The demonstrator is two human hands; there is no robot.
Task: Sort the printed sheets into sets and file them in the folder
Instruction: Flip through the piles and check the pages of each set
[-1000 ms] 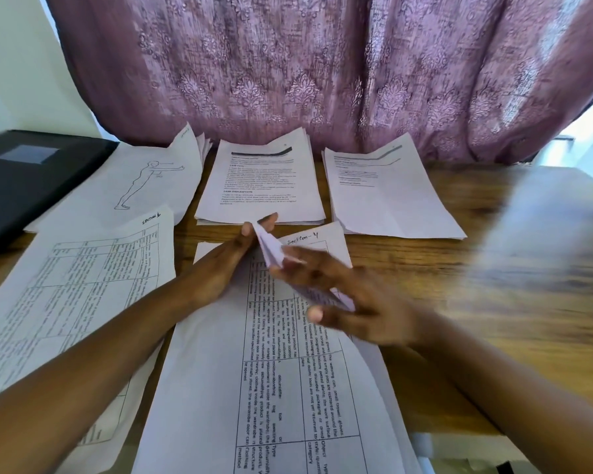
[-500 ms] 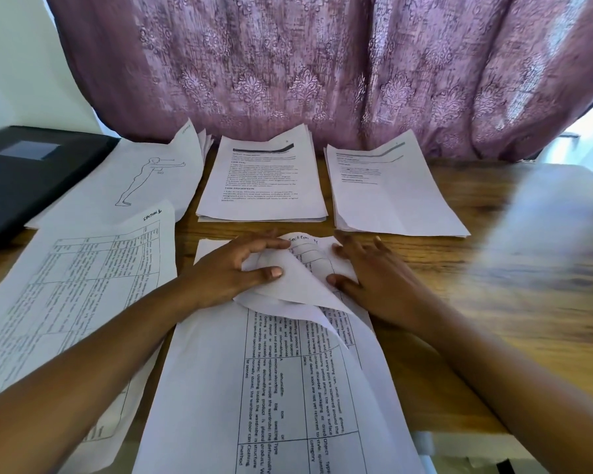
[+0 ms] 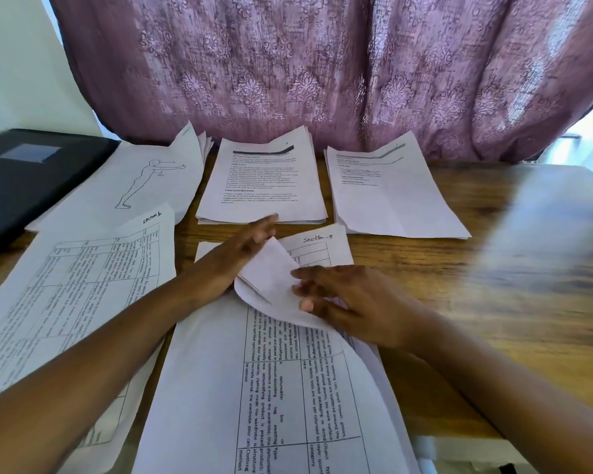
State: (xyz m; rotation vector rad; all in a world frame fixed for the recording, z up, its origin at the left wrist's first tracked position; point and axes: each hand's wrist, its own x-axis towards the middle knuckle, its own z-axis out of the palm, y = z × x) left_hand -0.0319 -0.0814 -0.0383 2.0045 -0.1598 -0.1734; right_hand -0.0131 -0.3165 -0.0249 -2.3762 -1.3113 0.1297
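Table [image 3: 459, 268], wood; curtain [image 3: 322, 80] behind its far edge.
- Folder [image 3: 31, 179], black, closed, far left corner.
- Three stacks along the far edge: figure stack [image 3: 144, 179], text stack [image 3: 264, 186], right stack [image 3: 391, 200].
- Grid sheet [image 3: 76, 285], near left edge, overhanging.
- Main stack [image 3: 254, 388], near edge, centre. Its top corner [image 3: 267, 275] is curled back, baring a sheet headed "Section - 5" [image 3: 322, 248].
- Left hand [image 3: 240, 254]: fingers straight, flat against the stack behind the curl.
- Right hand [image 3: 356, 302]: fingers loosely straight, touching the curl; blurred.
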